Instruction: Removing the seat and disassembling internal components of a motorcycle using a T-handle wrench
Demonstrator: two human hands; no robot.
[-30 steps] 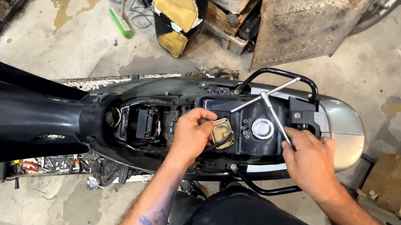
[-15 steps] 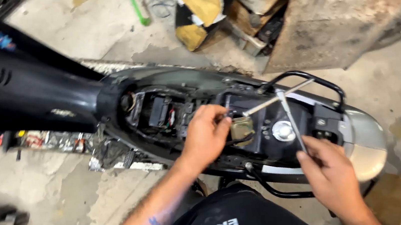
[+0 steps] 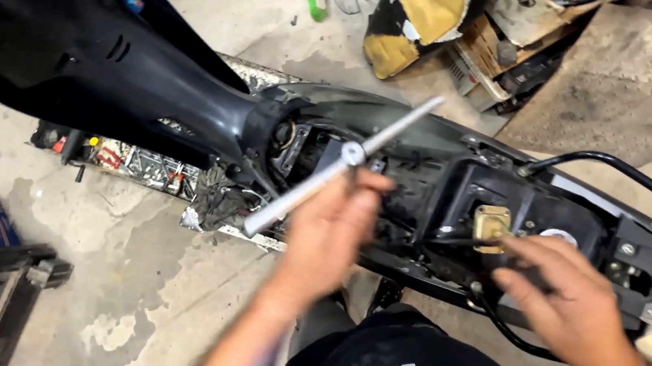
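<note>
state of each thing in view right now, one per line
left hand: closed on the T-handle wrench
T-handle wrench: lifted off the scooter, tilted
right hand: open, fingers spread over the frame
scooter: seat off, inner bay exposed
brass part: seated in the bay
rear rack: mounted

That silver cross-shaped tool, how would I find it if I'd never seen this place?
Find the dark scooter lying across the concrete floor, seat off, insides open. Above its middle, the left hand holds up the T-handle wrench. It is the only long, shiny silver bar there, unlike the small brass cap near the right hand.
</note>
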